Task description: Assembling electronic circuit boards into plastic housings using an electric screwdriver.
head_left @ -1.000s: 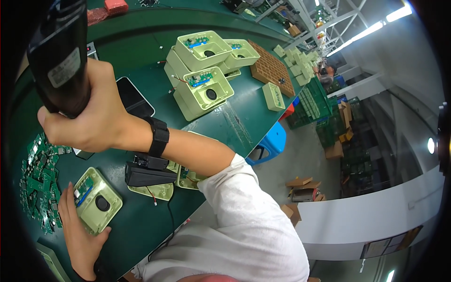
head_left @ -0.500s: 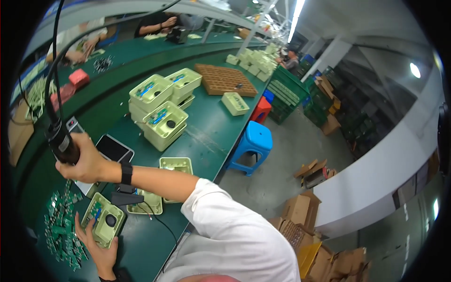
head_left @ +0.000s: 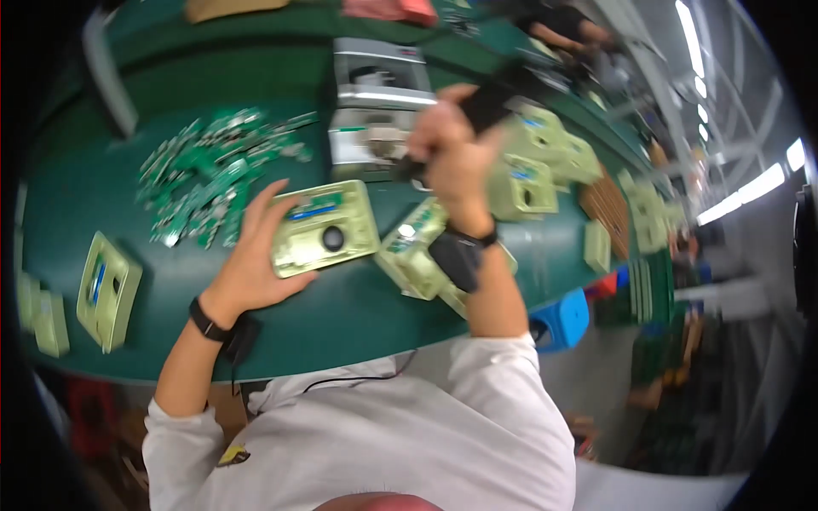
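Observation:
My left hand (head_left: 243, 268) grips a pale green plastic housing (head_left: 300, 247) by its left end, fingers over the far edge and thumb along the near edge. The housing lies open side up on the green bench, with a small circuit board, blue part and round black speaker inside. My right hand (head_left: 452, 157), smeared by motion, is wrapped round a black electric screwdriver (head_left: 503, 95), up and to the right of the housing. Beside that hand stands a grey and white box-shaped device (head_left: 379, 98). More pale green housings (head_left: 409, 264) lie partly hidden under my right forearm.
Loose green circuit boards (head_left: 204, 175) are heaped at the back left. Another housing (head_left: 109, 294) stands at the left. Stacked housings (head_left: 524, 200) and a brown gridded tray (head_left: 605, 213) sit at the right. A blue stool (head_left: 562, 322) is beyond the bench edge. Another person works across the bench.
The view has swung left and now faces the bench squarely. My right hand has carried the screwdriver rightward past the box-shaped device. My left hand has closed on the housing's end.

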{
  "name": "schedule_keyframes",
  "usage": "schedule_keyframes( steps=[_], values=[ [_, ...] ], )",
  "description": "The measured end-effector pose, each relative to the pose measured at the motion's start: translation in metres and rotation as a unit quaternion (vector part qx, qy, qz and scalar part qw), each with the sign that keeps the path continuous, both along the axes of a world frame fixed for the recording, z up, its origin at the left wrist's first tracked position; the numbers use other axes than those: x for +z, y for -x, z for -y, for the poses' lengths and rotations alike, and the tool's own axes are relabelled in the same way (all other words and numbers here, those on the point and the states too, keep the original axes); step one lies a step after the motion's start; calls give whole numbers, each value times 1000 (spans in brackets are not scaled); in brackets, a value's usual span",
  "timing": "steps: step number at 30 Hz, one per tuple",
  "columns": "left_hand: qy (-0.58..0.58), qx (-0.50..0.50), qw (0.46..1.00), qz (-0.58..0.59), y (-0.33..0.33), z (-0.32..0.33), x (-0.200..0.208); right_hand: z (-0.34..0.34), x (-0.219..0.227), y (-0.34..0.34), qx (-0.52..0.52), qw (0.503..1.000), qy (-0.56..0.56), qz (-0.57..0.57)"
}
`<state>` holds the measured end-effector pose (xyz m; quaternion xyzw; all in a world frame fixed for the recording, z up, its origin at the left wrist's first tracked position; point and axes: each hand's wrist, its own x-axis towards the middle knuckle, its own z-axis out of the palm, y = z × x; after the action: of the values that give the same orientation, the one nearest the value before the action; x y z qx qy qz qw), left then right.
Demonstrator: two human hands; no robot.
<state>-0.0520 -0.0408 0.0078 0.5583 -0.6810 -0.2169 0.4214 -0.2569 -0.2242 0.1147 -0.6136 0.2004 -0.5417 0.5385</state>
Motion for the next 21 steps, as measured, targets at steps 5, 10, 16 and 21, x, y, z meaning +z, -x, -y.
schedule_keyframes(
  steps=[5,10,16,21],
  values=[
    [-29,12,998,-59,-9,-14,-10,-2,20,-14,81,995,48,17],
    [-22,-15,998,-59,-9,-14,-15,-16,22,-17,164,985,53,16],
    [-10,-25,998,-56,-8,-10,-18,-31,-11,-32,218,973,51,54],
    [-12,-20,998,-53,-10,-9,-19,-26,-24,-35,202,979,28,-7]
  ],
)
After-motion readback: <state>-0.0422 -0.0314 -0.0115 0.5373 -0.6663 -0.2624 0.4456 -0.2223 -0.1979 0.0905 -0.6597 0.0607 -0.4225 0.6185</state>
